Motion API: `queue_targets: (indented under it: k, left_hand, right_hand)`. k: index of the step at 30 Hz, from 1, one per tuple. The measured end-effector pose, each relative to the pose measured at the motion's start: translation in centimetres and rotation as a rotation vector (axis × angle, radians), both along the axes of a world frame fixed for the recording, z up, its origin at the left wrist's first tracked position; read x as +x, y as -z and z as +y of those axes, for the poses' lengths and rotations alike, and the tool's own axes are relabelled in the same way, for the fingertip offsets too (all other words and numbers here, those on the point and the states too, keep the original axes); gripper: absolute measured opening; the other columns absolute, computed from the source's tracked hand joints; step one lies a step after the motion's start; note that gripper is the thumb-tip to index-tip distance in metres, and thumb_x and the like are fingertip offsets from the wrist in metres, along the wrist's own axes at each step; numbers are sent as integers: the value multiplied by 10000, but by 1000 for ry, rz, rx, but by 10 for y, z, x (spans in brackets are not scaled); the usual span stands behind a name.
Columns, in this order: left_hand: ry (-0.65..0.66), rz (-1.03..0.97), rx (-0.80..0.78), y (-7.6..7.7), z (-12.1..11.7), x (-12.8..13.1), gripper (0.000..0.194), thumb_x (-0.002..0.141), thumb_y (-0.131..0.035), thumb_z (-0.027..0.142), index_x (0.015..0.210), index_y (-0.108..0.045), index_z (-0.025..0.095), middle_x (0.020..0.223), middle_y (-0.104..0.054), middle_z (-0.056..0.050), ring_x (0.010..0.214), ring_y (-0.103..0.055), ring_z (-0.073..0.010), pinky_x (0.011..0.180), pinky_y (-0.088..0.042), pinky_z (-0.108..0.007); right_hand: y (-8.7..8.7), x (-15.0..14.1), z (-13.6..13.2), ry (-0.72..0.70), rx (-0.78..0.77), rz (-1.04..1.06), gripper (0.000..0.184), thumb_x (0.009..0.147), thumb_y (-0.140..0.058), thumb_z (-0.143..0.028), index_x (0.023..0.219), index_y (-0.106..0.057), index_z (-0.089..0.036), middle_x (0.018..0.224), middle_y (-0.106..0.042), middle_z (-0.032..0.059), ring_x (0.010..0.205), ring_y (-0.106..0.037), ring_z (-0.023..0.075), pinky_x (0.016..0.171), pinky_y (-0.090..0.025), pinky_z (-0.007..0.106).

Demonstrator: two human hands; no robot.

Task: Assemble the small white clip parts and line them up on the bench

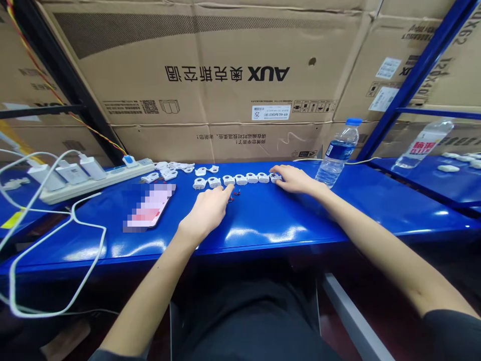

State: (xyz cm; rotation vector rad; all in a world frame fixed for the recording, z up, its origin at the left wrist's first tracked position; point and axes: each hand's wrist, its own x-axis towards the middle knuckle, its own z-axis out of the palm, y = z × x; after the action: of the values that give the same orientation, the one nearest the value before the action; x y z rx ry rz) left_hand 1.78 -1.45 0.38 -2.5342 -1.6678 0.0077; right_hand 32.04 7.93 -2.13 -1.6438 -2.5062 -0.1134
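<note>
A row of small white plastic parts (pixel 241 179), each with a ring-shaped opening, stands on the blue tabletop (pixel 285 215). My left hand (pixel 208 209) is low over the table in front of the row, fingers mostly curled and one digit's tip against a part (pixel 228 179) left of the row's middle. What lies inside its curl is hidden. Short red and black wires (pixel 236 193) show just right of it. At the row's right end, my right hand (pixel 291 178) has its bent fingers around the last white part (pixel 275 177), partly covering it.
More white pieces (pixel 176 169) lie loose behind left. A phone (pixel 150 208) rests left of my left hand. A power strip (pixel 101 178) with chargers and white cables (pixel 101 250) takes up the left side. A water bottle (pixel 338 153) stands beside my right forearm; cardboard boxes (pixel 225 30) wall the back.
</note>
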Motion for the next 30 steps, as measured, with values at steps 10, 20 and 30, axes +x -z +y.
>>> queue_targets:
  k: [10, 20, 30]
  left_hand:
    - [13, -15, 7, -1, -3, 3, 437, 1076, -396, 246, 1499, -495, 195, 1331, -637, -178, 1157, -684, -319, 870, -588, -400]
    - [71, -57, 28, 6, 0, 1, 443, 1073, -428, 315, 1484, -529, 182, 1450, -576, -199, 1357, -546, -349, 989, -561, -458]
    - [248, -126, 13, 14, 1, 2, 574, 1074, -488, 466, 1575, -485, 185, 1668, -454, -153, 1582, -348, -332, 1248, -364, -510]
  right_hand:
    - [-5, 0, -5, 14, -3, -24, 466, 1004, -481, -215, 1459, -566, -163, 1446, -662, 163, 1301, -632, 330, 1089, -503, 450]
    - [5, -29, -16, -173, 82, 45, 397, 1029, -509, -329, 1353, -644, -144, 1419, -664, 174, 1332, -576, 340, 1127, -471, 498]
    - [-4, -39, -33, -277, 85, 107, 247, 948, -616, -297, 1164, -679, -195, 1333, -698, 133, 1250, -597, 325, 1086, -489, 467]
